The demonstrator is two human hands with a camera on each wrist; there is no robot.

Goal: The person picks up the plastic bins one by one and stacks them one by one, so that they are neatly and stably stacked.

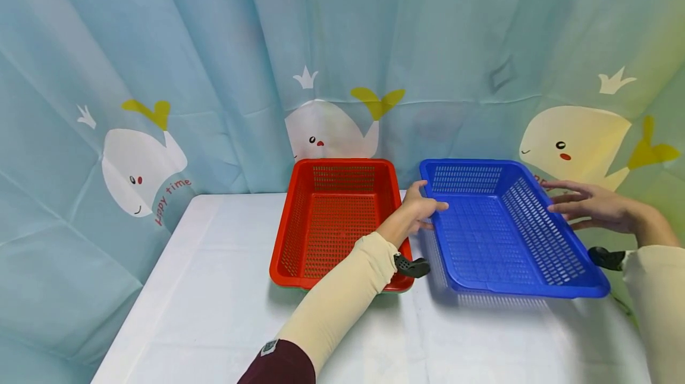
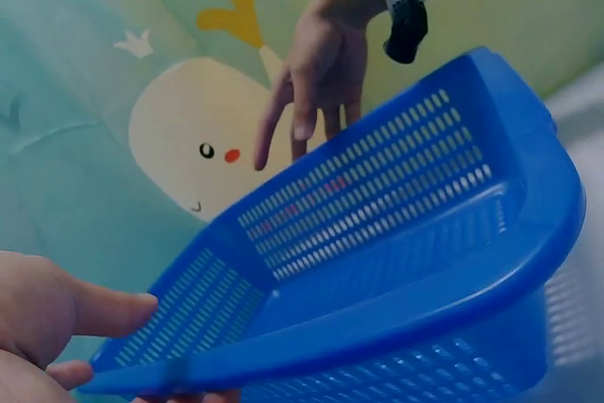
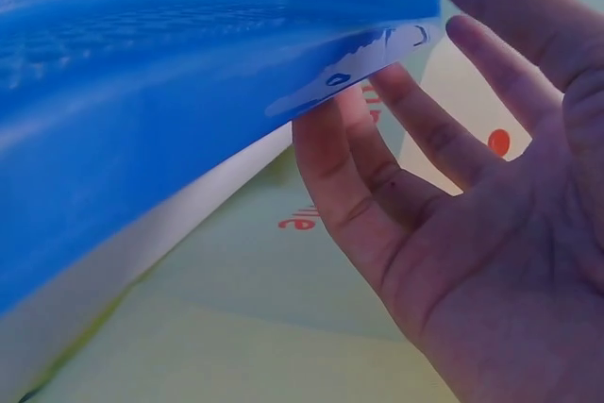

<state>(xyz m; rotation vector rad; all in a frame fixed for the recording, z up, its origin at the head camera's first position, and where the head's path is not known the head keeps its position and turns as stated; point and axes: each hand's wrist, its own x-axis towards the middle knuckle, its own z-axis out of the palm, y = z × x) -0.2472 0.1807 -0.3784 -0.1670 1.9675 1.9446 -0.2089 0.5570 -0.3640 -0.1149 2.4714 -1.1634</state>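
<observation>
A blue plastic basket (image 1: 481, 235) with slotted sides is on the right, its near edge raised above a shadow on the table. My left hand (image 1: 420, 208) grips its left rim, with the thumb (image 2: 113, 310) over the top and the other fingers partly hidden below. By the opposite rim is my right hand (image 1: 599, 208), fingers spread and loosely bent. In the right wrist view, the fingertips of that hand (image 3: 491, 195) reach just under the rim, and the thumb lies near the corner. Left of these, a red basket (image 1: 342, 235) stands partly behind my left forearm.
A green edge (image 1: 398, 292) shows beneath the red basket's rim. Both baskets are over a table (image 1: 214, 289) with a white cover. Behind it hangs a light blue curtain (image 1: 214, 75) printed with whales. Dark devices are strapped at both wrists.
</observation>
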